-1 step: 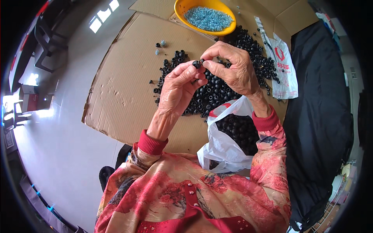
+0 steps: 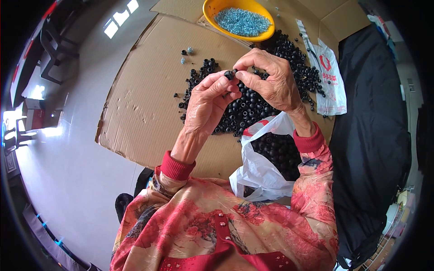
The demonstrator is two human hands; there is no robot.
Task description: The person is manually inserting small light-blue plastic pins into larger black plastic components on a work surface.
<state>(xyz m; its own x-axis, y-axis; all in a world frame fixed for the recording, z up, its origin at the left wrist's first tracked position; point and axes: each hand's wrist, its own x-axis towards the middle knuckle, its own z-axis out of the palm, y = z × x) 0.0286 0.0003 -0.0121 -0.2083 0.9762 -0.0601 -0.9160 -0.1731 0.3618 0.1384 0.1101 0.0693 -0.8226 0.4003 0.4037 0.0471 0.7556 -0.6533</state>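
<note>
My left hand [image 2: 205, 101] pinches a round black plastic cap [image 2: 228, 75] between thumb and forefinger, its other fingers curled below. Against the cap's right side, my right hand [image 2: 270, 81] closes thumb and forefinger on a small dark piece [image 2: 234, 72], too small to make out fully. The two pieces touch or nearly touch. Under both hands spreads a heap of hollow black plastic caps [image 2: 246, 108] on flattened cardboard [image 2: 144, 81]. Close to my right forearm, an open white plastic bag [image 2: 260, 178] holds many round black pieces [image 2: 278, 153].
A yellow bowl [image 2: 206, 16] of small bluish clear pieces [image 2: 244, 21] stands at the far edge. More black pieces [image 2: 294, 58] lie beyond my right hand, beside a flat white bag [image 2: 332, 86]. Black cloth [image 2: 373, 135] covers the right side. Two bluish pieces [image 2: 190, 50] lie at far left.
</note>
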